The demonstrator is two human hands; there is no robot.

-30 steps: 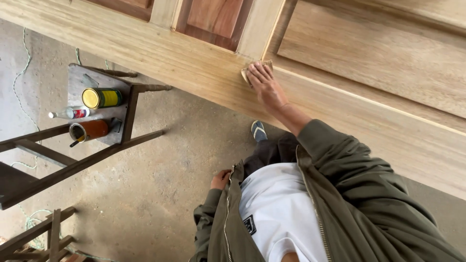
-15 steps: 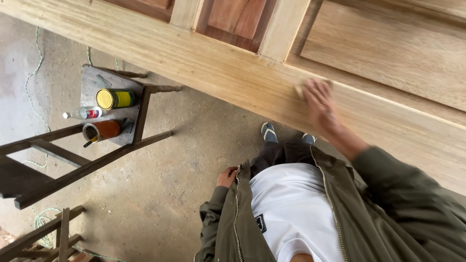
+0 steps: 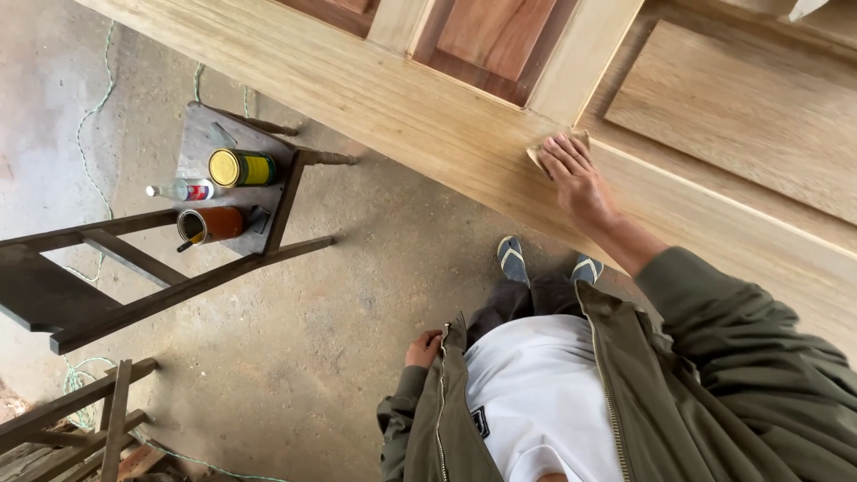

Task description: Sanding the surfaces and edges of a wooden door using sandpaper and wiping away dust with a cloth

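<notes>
A small tan folded sanding pad [image 3: 555, 145] is pressed flat under the right hand [image 3: 578, 178], fingers extended over it, on the pale rail of the large unfinished panelled wooden door [image 3: 393, 103]. Left hand [image 3: 423, 348] is curled loosely shut at the olive jacket hem, holding nothing visible. Progress, judged: rail surface looks even and bare, no finish applied; reddish inset panels untouched. Door's long axis runs diagonally, upper left to lower right. The pad sits by the stile junction, fingers pointing towards the upper left.
</notes>
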